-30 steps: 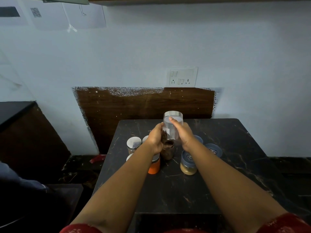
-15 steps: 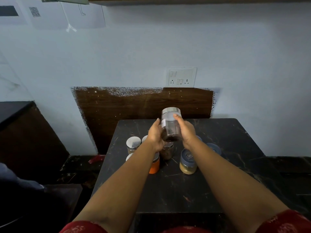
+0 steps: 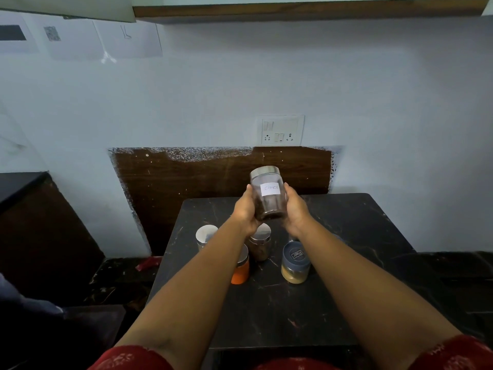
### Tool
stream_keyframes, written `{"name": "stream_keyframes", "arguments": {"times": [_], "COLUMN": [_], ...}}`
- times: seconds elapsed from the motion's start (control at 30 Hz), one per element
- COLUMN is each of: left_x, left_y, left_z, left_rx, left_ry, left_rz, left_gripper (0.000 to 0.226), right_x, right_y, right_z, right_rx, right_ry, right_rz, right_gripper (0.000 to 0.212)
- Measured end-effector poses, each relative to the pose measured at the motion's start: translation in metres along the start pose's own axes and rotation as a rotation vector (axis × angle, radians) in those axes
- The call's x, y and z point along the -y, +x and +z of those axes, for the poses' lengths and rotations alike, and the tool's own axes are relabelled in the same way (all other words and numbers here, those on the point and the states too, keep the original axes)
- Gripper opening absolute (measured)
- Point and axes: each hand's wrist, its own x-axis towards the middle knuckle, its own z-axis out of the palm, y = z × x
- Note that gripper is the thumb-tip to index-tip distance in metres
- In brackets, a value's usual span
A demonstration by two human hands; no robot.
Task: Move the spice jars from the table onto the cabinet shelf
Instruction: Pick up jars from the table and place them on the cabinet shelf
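A dark, marble-patterned square table (image 3: 266,311) stood against a pale blue wall (image 3: 240,89), with a brown wooden panel (image 3: 213,172) behind it and a white switch-and-socket plate (image 3: 282,130) above. Nearest on the tabletop stood an orange-filled jar (image 3: 241,272) and a blue-lidded jar of tan powder (image 3: 295,263); behind them, a steel-lidded jar of brown spice (image 3: 260,243) and another steel-lidded jar (image 3: 206,236). Above these, clear of the table, the left hand (image 3: 245,209) and right hand (image 3: 293,208) curled around a clear glass jar with a steel lid and a white handwritten label (image 3: 268,193), dark spice in its lower half. A wooden shelf edge (image 3: 306,10) ran overhead.
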Motion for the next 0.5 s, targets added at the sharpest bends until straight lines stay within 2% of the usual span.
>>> {"name": "stream_keyframes", "arguments": {"times": [0.1,0.2,0.27,0.4,0.5], "left_x": [-0.005,-0.014,-0.021,-0.032,-0.042], "left_y": [0.000,0.002,0.004,0.005,0.007], "left_z": [0.001,-0.002,-0.002,-0.002,-0.007], "left_rx": [-0.021,-0.036,-0.036,-0.035,-0.014], "left_ry": [0.077,0.160,0.189,0.288,0.330], "left_rz": [0.027,0.057,0.074,0.106,0.156], "left_gripper": [0.055,0.058,0.059,0.060,0.056], "right_x": [0.004,0.010,0.015,0.018,0.016], "right_y": [-0.004,-0.009,-0.008,-0.001,0.008], "right_z": [0.000,0.006,0.013,0.029,0.042], "right_rx": [0.118,0.227,0.221,0.169,0.078], "right_ry": [-0.009,-0.216,-0.308,-0.273,-0.329], "right_rz": [0.043,0.029,-0.029,-0.067,-0.144], "right_gripper": [0.046,0.054,0.060,0.070,0.086]}}
